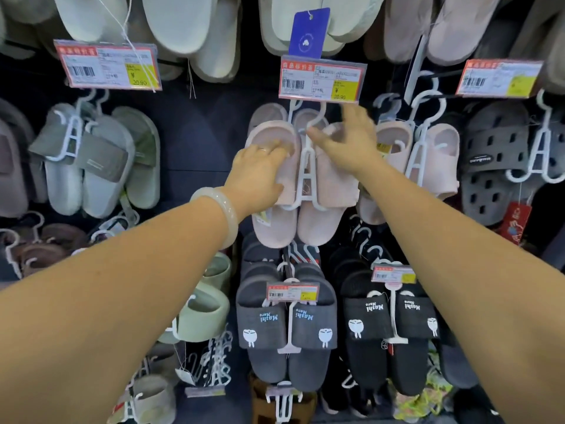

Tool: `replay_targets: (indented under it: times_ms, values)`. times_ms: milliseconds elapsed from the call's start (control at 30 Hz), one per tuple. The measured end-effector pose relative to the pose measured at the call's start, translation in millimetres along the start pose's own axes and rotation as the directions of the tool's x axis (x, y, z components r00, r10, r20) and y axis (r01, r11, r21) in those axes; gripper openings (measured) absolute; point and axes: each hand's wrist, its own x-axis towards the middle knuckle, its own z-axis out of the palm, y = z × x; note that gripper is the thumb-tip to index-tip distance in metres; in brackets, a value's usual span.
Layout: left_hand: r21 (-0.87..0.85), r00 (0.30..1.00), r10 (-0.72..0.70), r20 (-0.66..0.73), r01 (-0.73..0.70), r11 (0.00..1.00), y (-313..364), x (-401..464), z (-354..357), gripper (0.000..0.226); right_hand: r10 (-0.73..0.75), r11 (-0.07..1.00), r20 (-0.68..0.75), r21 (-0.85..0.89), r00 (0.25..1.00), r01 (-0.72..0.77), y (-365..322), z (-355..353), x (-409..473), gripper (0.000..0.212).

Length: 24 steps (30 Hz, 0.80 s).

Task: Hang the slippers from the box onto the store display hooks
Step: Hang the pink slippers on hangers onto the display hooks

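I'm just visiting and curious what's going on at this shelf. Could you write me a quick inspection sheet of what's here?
Surface: dark display wall with hooks.
Job's things: pink slippers on a white hanger, right below a price tag reading 20.90.
Clutter: green slippers, dark grey slippers printed Mashi Maro, grey perforated slippers, loose white hangers low down.
Hands: left hand grips the left pink slipper; right hand reaches to the hanger's hook, fingers spread, blurred.
Cables: nothing seen.
Surroundings: more pale slippers hang above; the box is not in view.
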Motion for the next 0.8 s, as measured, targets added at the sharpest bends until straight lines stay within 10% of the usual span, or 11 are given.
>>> replay_targets:
  times_ms: [100, 267, 400, 800]
  values:
    - [-0.305, 0.964, -0.177, -0.2, 0.111, 0.946, -3.8, -28.3, 17.5, 0.091, 0.157, 0.903, 0.033, 0.401, 0.987, -0.156, 31.3, -3.8, -30.1, 0.102]
    - [-0.727, 0.834, -0.415, 0.364, 0.533, 0.434, -10.7, -51.8, 53.3, 0.137, 0.2, 0.663, 0.376, 0.628, 0.905, -0.407, 66.4, 10.5, -62.9, 0.109]
    - [-0.797, 0.774, -0.466, 0.428, 0.567, 0.21, -13.0, -46.5, 69.5, 0.13, 0.202, 0.609, 0.413, 0.657, 0.888, -0.444, 69.4, 27.8, -68.2, 0.104]
    - [-0.629, 0.715, -0.58, 0.39, 0.667, 0.399, -2.6, -47.6, 89.0, 0.086, 0.324, 0.525, 0.371, 0.695, 0.871, -0.491, 61.7, 39.2, -70.7, 0.082]
